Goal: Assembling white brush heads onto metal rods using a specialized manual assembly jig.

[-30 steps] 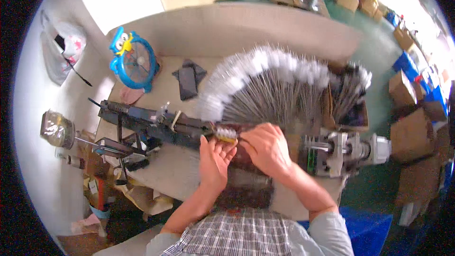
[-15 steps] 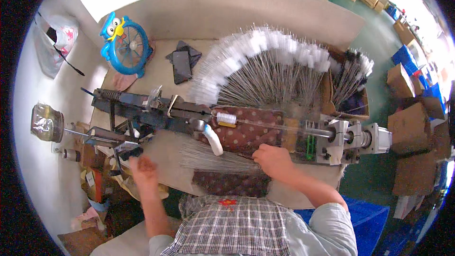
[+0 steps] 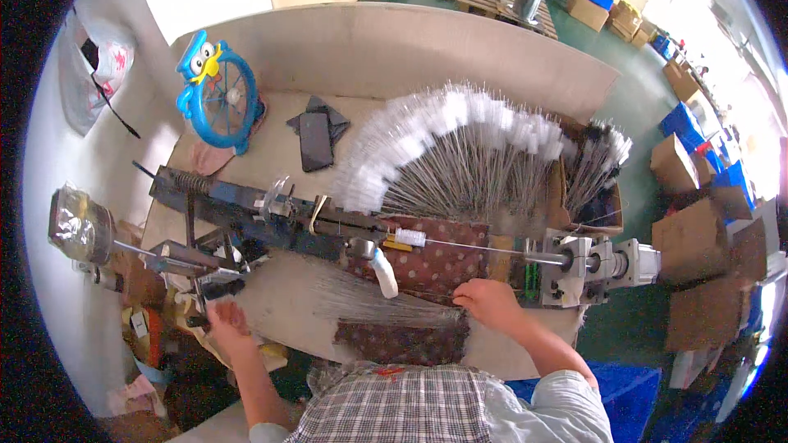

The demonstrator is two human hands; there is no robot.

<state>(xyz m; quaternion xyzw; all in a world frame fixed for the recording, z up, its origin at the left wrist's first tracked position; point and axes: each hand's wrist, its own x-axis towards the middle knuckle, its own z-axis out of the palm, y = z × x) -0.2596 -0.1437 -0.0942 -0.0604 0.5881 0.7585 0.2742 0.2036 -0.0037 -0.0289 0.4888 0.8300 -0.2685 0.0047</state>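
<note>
My right hand (image 3: 490, 305) is closed, with thumb and fingertips pinching a thin metal wire (image 3: 435, 302) beside a loose pile of wires (image 3: 353, 291). Near the black handles of the metal bench machine (image 3: 271, 217), my left hand (image 3: 229, 330) is slightly blurred, its fingers loosely apart and nothing seen in them. A small white-bristled brush (image 3: 408, 237) sits on the machine, and its straight wire stem runs right to the motor-driven chuck (image 3: 552, 258). Just below the brush, a lever with a white-wrapped handle (image 3: 384, 275) points toward me.
Finished white brushes (image 3: 451, 127) fan out behind the machine, beside a carton of darker brushes (image 3: 593, 189). A phone (image 3: 315, 141) and a blue toy-shaped fan (image 3: 220, 98) stand at the back left. A dotted brown cloth (image 3: 402, 342) lies at the front edge; cartons (image 3: 702, 242) are stacked right.
My left hand has moved a little left and down by the machine's handles. My right hand has shifted slightly right. The brush's wire stem now shows sharply, where it was blurred. The whole view has tilted.
</note>
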